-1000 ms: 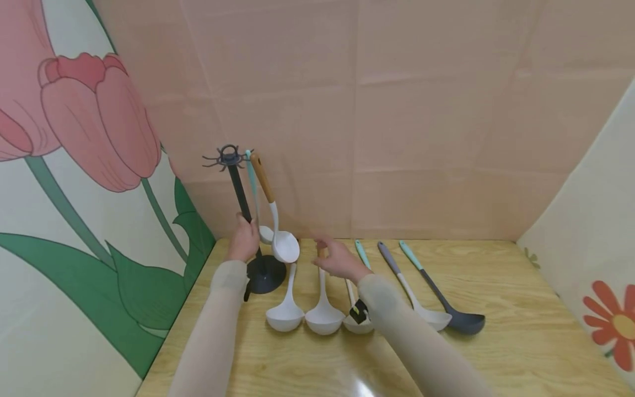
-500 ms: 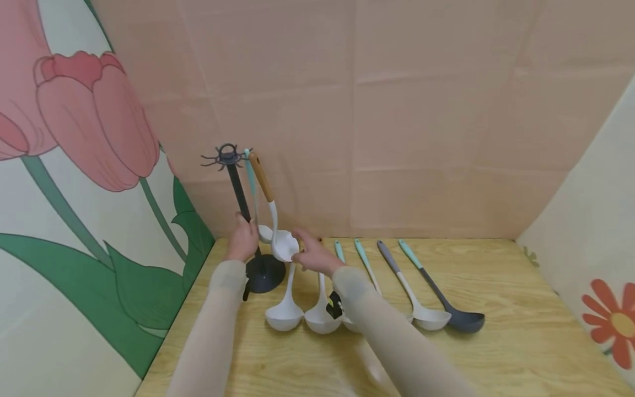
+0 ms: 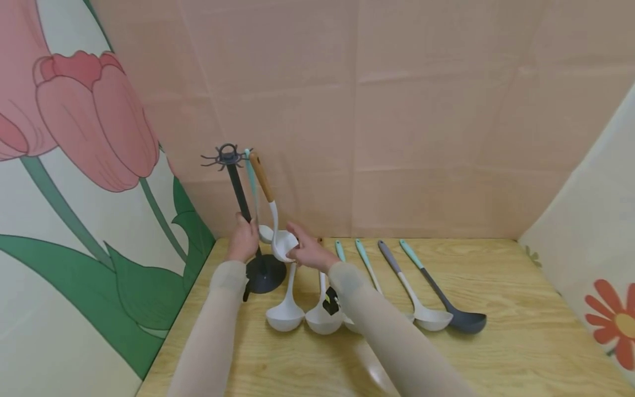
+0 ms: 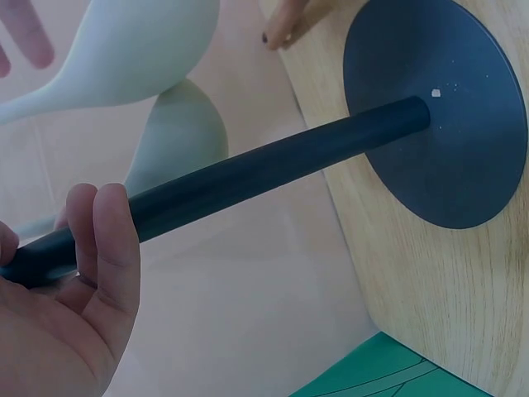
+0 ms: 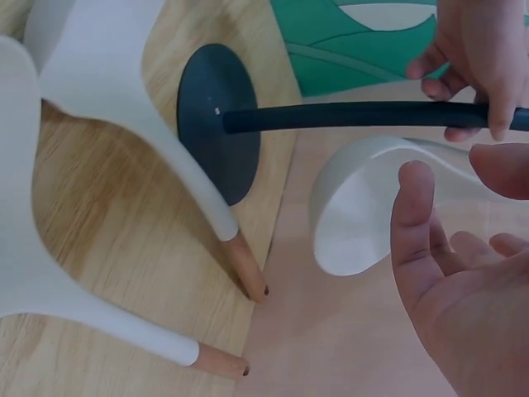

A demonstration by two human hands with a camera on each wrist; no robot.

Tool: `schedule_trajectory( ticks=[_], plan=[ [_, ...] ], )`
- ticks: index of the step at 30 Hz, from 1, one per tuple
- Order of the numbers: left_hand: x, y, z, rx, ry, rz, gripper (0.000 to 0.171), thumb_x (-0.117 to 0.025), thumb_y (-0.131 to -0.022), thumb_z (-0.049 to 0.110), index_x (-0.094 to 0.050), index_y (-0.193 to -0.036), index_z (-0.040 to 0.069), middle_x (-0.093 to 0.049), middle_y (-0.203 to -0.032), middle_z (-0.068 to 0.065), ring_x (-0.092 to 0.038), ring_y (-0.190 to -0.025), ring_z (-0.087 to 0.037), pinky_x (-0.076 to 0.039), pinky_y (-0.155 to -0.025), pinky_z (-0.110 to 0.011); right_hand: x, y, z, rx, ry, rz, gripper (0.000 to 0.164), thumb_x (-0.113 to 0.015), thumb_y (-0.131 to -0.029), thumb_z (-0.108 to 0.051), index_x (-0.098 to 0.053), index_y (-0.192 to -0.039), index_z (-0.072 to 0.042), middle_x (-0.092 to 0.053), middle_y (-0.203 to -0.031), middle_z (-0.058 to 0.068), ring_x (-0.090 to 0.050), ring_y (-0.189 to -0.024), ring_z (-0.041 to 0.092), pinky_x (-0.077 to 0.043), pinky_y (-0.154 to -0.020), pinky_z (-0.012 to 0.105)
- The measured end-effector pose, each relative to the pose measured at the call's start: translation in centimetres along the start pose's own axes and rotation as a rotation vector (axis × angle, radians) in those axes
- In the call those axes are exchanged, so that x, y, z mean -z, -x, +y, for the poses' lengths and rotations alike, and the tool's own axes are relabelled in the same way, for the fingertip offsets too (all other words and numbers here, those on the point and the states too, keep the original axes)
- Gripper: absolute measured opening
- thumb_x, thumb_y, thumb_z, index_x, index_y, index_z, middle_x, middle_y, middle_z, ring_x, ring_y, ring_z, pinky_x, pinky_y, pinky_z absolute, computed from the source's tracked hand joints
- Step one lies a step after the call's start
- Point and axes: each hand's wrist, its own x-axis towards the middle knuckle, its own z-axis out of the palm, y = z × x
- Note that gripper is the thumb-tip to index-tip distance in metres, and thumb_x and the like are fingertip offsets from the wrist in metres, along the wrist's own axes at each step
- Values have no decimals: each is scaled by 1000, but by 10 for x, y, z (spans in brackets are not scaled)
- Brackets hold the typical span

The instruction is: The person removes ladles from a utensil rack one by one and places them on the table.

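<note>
My left hand (image 3: 243,241) grips the black pole (image 4: 273,169) of a utensil stand, whose round base (image 3: 266,274) rests on the table. From its hooked top (image 3: 229,158) hang two white ladles: one with a wooden handle (image 3: 261,179), the other with a teal handle (image 3: 251,179) behind it. My right hand (image 3: 312,249) is at the bowl (image 5: 347,223) of the wooden-handled ladle, overlapping its right edge in the head view. In the right wrist view, thumb and fingers of that hand are spread apart, with nothing pinched between them.
Ladles lie in a row on the wooden table (image 3: 521,353): two white ones (image 3: 285,317) with wooden handles, others with teal handles (image 3: 367,259), a purple-grey-handled one (image 3: 389,257) and a dark one (image 3: 466,321). The right forearm covers some. Beige cloth (image 3: 421,138) hangs behind.
My right hand has moved left from above the second wooden-handled ladle on the table to the hanging ladle's bowl. My left hand stays on the pole.
</note>
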Motion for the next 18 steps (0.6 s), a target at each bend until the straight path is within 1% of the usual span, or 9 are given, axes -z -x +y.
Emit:
schedule_trajectory(
  ticks=[4,6,10,13,18],
  plan=[
    [-1,-1,-1,-14,-5,6,53,-26,-102,32,-16,-139,-5,-58,-93,-19,-59,-87,-35,-46,-78,-47,1,0,-9,13,-29,-27,79,-54,-90,1,-10,-151,-23,-16,-156,1,-54,-101,26,-52,-69,35],
    [-1,-1,-1,-20,-10,8,53,-26,-102,32,-16,-138,-5,-58,-93,-19,-59,-87,-35,-46,-78,-48,2,1,-16,18,-39,-46,80,-54,-90,2,-8,-151,-20,-14,-157,4,-54,-103,30,-52,-70,38],
    [0,0,-2,-25,-18,16,53,-26,-102,31,-15,-138,-6,-58,-92,-19,-60,-87,-35,-46,-78,-48,2,0,-25,12,-72,-69,82,-54,-89,4,-4,-152,-14,-12,-157,9,-53,-104,37,-51,-75,48],
    [0,0,-2,-30,-24,23,53,-26,-102,31,-15,-139,-6,-58,-92,-21,-60,-88,-37,-46,-79,-49,0,-5,-24,11,-103,-69,85,-56,-87,5,-5,-151,-13,-15,-156,9,-54,-104,39,-50,-76,51],
    [0,0,-1,-43,-24,36,54,-27,-102,29,-15,-139,-8,-60,-94,-24,-61,-91,-41,-46,-82,-51,-5,-9,-21,26,-133,-67,89,-59,-83,6,-7,-151,-17,-26,-152,8,-53,-109,38,-50,-76,52]
  ],
)
